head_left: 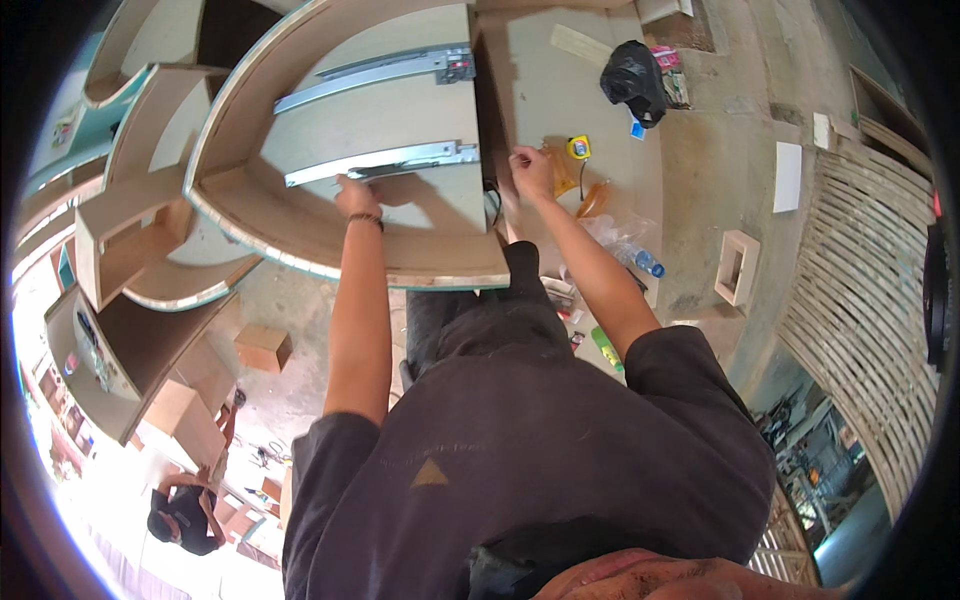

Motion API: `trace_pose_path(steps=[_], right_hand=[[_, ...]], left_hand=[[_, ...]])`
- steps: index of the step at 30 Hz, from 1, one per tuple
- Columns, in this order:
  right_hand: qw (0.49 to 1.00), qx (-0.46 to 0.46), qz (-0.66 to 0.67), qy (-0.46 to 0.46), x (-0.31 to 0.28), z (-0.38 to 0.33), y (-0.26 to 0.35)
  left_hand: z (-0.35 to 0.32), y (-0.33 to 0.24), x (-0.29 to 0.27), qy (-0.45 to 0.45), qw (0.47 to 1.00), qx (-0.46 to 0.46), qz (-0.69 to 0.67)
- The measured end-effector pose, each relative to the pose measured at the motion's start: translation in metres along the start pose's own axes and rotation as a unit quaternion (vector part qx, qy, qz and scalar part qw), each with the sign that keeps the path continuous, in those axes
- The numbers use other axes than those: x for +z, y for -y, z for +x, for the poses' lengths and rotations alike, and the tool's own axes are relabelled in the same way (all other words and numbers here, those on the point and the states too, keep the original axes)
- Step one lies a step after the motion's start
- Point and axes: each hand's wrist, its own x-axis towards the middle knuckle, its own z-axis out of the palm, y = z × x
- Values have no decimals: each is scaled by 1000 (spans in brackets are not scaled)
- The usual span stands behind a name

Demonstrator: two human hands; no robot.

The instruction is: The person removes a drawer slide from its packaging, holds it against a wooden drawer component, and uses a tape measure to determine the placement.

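A curved wooden cabinet piece (pixel 400 265) stands in front of me. On its pale inner panel lie two metal drawer slides, a far one (pixel 370 76) and a near one (pixel 385 160). My left hand (pixel 357 198) reaches inside, its bent fingers on the lower edge of the near slide toward its left end. Right of the panel's edge, my right hand (pixel 532 174) is raised with thumb and fingers pinched together; whatever they hold is too small to make out. Just beyond that hand lies a yellow tape measure (pixel 578 148).
Right of the cabinet are a black plastic bag (pixel 634 82), a plastic bottle (pixel 648 263), a green container (pixel 606 348) and a small wooden frame (pixel 737 268). More curved cabinet parts (pixel 150 200) crowd the left. Another person (pixel 186 512) works at the lower left.
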Motion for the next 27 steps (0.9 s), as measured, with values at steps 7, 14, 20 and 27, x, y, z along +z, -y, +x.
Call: trace_pose_path(steps=[7,14,20,27], right_hand=[[949,142,-278,-35,-69,121,-174],[951,150,-270,-7,-40,154,-206],[961,86,-254,-70,-34,159,-245],[959,81,-261,-70,-44,174,-212]], left_hand=[[-121,-38,-16,206,953,162,152],[-177,-42,-41,386,746,316,440],[-165,-47,-23,380,676,382,502],[-158,-58,0,417,702,386,430]])
